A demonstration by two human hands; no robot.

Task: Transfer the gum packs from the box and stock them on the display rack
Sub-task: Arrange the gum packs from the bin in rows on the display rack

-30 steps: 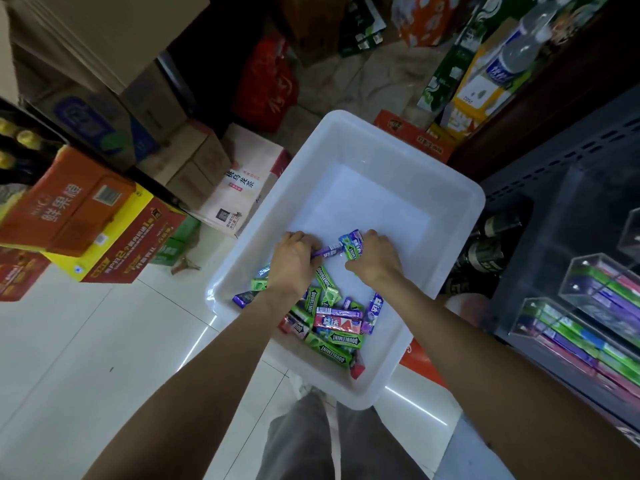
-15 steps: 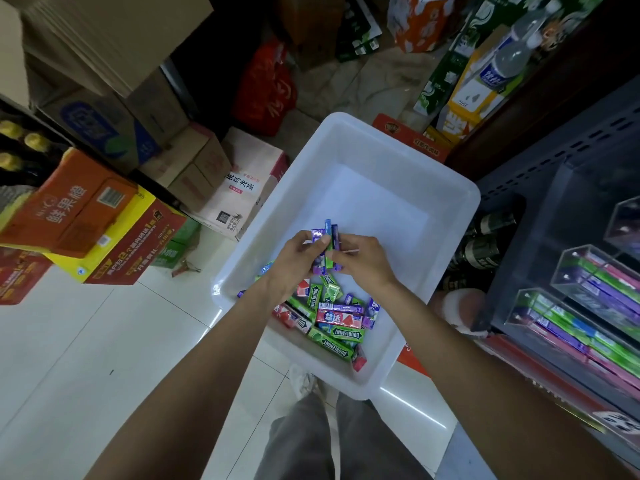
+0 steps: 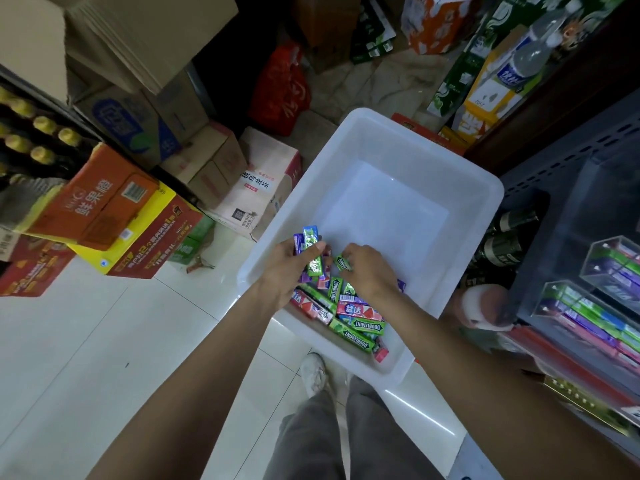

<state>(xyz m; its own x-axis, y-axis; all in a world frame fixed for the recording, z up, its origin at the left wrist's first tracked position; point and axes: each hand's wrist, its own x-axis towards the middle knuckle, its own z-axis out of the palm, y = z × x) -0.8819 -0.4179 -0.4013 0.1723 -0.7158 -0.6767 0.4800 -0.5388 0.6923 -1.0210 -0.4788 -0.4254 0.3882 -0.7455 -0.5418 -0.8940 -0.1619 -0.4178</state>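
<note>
- Left hand gripping a bundle of gum packs above the white box
- Right hand pinching one green pack over the loose pile

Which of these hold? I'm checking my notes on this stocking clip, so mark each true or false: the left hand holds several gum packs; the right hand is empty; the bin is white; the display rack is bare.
1. The left hand holds several gum packs. True.
2. The right hand is empty. False: it pinches a green pack.
3. The bin is white. True.
4. The display rack is bare. False: it holds packs.
</note>
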